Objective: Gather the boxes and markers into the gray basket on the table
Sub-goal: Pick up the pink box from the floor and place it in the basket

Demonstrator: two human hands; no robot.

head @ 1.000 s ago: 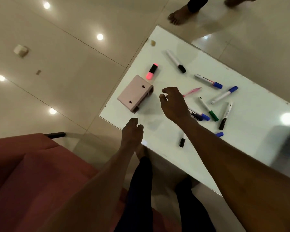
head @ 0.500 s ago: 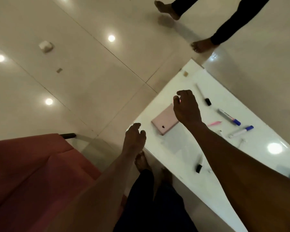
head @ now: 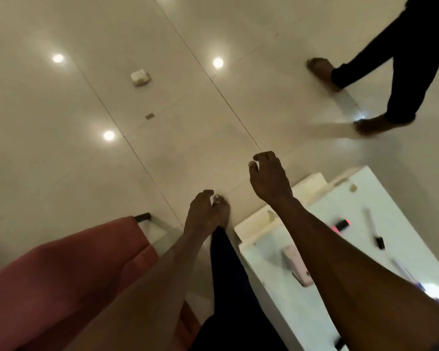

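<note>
My right hand [head: 269, 181] hovers over the floor past the table's left end, fingers curled and apart, holding nothing. My left hand [head: 200, 210] hangs lower and to the left, empty, fingers loosely bent. A pink box [head: 295, 262] lies on the white table [head: 403, 203], partly hidden behind my right forearm. A pink highlighter with a black cap [head: 340, 225] and a white marker with a black cap [head: 374, 229] lie further right. Blurred markers [head: 403, 272] show at the right edge. The gray basket is out of view.
A person's dark-trousered legs and bare feet [head: 373, 124] step across the tiled floor at upper right. A small white object [head: 140, 77] lies on the floor. A pink sofa [head: 61, 274] fills the lower left. My own foot [head: 222, 209] and dark trouser leg are between sofa and table.
The view has swung left, so the table slid to the lower right. My right hand moved off the pink box to beyond the table's end. The other person walked further right.
</note>
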